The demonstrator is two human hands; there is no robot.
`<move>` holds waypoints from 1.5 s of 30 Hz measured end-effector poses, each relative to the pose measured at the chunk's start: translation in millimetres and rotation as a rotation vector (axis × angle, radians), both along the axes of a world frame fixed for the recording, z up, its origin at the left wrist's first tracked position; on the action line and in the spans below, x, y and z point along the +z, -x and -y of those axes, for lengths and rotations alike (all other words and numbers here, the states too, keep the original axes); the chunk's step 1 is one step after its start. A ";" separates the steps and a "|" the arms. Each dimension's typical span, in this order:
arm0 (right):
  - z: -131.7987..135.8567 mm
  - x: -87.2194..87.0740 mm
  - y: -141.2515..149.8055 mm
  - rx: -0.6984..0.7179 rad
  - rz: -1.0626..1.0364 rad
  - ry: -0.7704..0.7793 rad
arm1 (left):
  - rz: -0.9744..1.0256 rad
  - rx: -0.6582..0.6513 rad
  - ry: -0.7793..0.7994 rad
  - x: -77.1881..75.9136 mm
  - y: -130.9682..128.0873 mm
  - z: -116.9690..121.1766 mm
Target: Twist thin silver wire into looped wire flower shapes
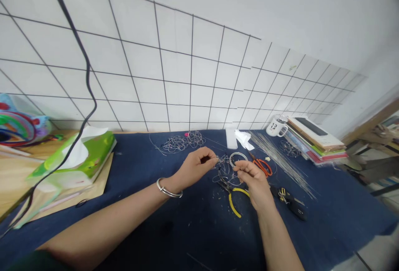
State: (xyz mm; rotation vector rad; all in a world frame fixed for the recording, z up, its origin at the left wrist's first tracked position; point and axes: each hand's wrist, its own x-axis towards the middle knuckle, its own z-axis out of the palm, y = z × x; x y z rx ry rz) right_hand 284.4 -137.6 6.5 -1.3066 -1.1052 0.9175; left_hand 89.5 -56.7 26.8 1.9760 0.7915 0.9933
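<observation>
My left hand (pixel 199 163), with a silver bangle on the wrist, pinches thin wire between thumb and fingertips. My right hand (pixel 253 179) faces it a short way off, thumb and forefinger closed together; what lies between them is too fine to make out. A loose tangle of bent wire (pixel 225 174) spreads on the cloth between and beneath the hands. Below it lie pliers with yellow handles (pixel 232 204), their jaws toward the tangle. A pale ring-shaped roll (pixel 231 158) sits just behind my right fingertips. Scissors with orange handles (pixel 264 167) are beyond the right hand.
Dark blue cloth (pixel 140 229) covers the table. More coiled wire (pixel 177 143) lies behind my left hand. Long straight wires (pixel 280 161), a black-handled tool (pixel 294 208), a mug (pixel 276 127) and stacked books (pixel 318 138) are rightward. A green tissue pack (pixel 102 148) is left; a black cable (pixel 87 75) hangs in front.
</observation>
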 end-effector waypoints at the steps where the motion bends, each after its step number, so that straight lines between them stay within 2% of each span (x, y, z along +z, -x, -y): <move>1: -0.5 -0.5 -0.3 0.000 -0.003 0.005 | 0.012 -0.003 0.036 -0.4 -0.2 -0.2; 7: -2.8 -4.3 -3.2 0.004 0.002 0.019 | 0.123 -0.055 0.189 -4.5 -2.9 -1.1; 11: -4.6 -5.8 -4.7 -0.008 0.005 0.032 | 0.226 -0.203 0.390 0.8 -1.9 2.1; 15: -6.0 -7.8 -5.5 -0.017 -0.018 0.040 | 0.214 -0.402 0.623 7.8 2.0 4.8; 19: -6.5 -9.3 -5.8 -0.013 -0.055 0.058 | 0.218 -0.483 0.778 10.2 4.5 4.2; 22: -6.7 -9.7 -5.4 0.006 -0.070 0.065 | 0.209 -0.456 0.752 10.4 4.7 3.3; 26: -7.7 -9.6 -3.8 0.035 -0.062 0.084 | 0.162 -0.391 0.634 13.2 5.3 3.6; 33: -5.4 -4.6 2.6 0.074 0.068 0.053 | 0.085 -0.345 0.478 16.0 6.9 4.2; 36: -5.5 -5.8 5.1 0.124 0.145 0.064 | 0.092 -0.340 0.463 15.7 7.2 4.3; 45: -10.9 -18.5 15.0 0.091 0.315 0.078 | 0.107 -0.385 0.507 19.6 9.3 5.7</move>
